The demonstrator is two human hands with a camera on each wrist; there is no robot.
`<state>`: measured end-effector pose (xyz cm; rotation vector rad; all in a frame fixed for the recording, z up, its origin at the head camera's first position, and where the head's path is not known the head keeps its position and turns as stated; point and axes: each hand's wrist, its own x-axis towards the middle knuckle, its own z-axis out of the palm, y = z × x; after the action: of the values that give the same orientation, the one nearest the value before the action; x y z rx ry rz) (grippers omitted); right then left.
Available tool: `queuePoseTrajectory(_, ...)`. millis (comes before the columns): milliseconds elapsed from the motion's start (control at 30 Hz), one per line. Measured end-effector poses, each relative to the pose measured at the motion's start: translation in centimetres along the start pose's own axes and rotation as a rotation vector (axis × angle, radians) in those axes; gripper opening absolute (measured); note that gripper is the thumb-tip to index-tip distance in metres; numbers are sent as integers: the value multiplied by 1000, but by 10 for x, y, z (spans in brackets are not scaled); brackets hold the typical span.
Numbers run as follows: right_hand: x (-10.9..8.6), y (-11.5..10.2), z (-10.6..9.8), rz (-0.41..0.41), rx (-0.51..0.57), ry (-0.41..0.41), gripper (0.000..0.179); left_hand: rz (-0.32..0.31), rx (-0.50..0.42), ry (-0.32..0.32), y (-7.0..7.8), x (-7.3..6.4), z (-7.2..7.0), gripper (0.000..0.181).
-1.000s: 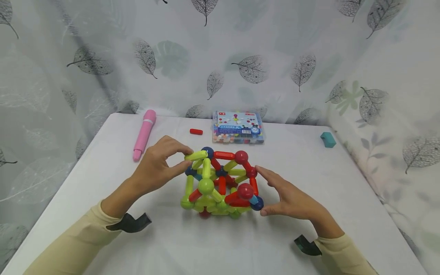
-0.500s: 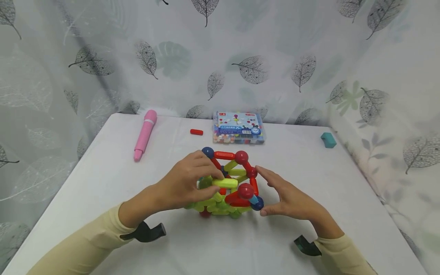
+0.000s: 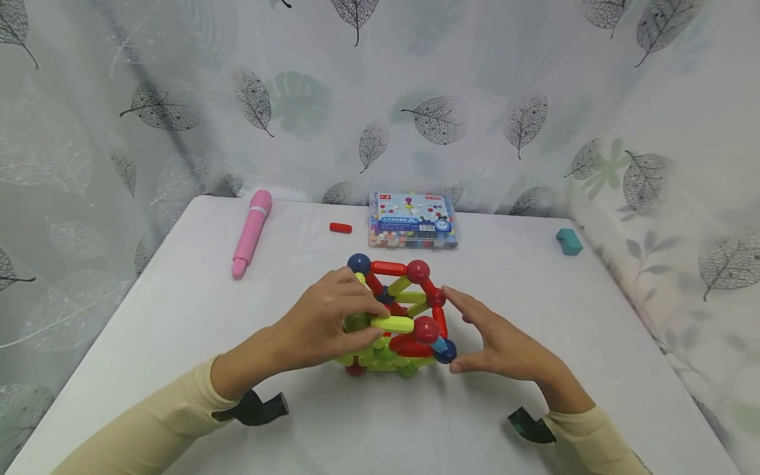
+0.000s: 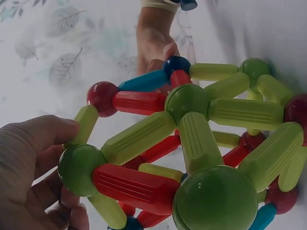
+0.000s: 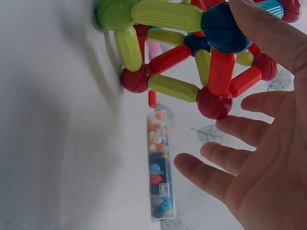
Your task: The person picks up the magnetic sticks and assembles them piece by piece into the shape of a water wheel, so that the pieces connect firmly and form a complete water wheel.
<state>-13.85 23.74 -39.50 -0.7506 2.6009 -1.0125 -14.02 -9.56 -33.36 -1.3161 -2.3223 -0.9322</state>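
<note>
A magnetic building structure of coloured rods and balls (image 3: 410,298) stands on the table between the two hands. My left hand (image 3: 332,316) pinches a yellow-green rod (image 3: 396,324), whose right end meets a red ball (image 3: 426,329). In the left wrist view that rod (image 4: 85,123) spans from a green ball (image 4: 80,170) to the red ball (image 4: 102,98). At the structure's right side, my right hand (image 3: 505,346) has its fingers extended. Its thumb lies against a blue ball (image 5: 226,28), and a fingertip touches a red ball (image 5: 214,101). The left hand hides part of the structure.
Behind the structure lies a clear box of small balls (image 3: 413,221), with a loose red rod (image 3: 341,227) beside it. A pink pen-like cylinder (image 3: 252,234) lies at the back left. A teal block (image 3: 569,242) sits near the table's right edge.
My left hand has moved right and toward me with the yellow-green rod, swinging it from the blue ball at the upper left to the red ball at the front. The right hand has stayed put.
</note>
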Motion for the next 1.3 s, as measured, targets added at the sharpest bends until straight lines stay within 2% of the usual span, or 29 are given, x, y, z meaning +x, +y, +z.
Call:
queuePoseTrajectory(367, 0, -1, 1, -12, 2, 4, 114, 68, 70, -14, -3, 1, -1, 26)
queuePoseTrajectory(867, 0, -2, 0, -12, 4, -2, 114, 58, 73, 10, -6, -7, 6, 33)
queuePoseTrajectory(1300, 1, 0, 0, -22, 0, 0, 113, 61, 38, 3, -6, -8, 4, 35)
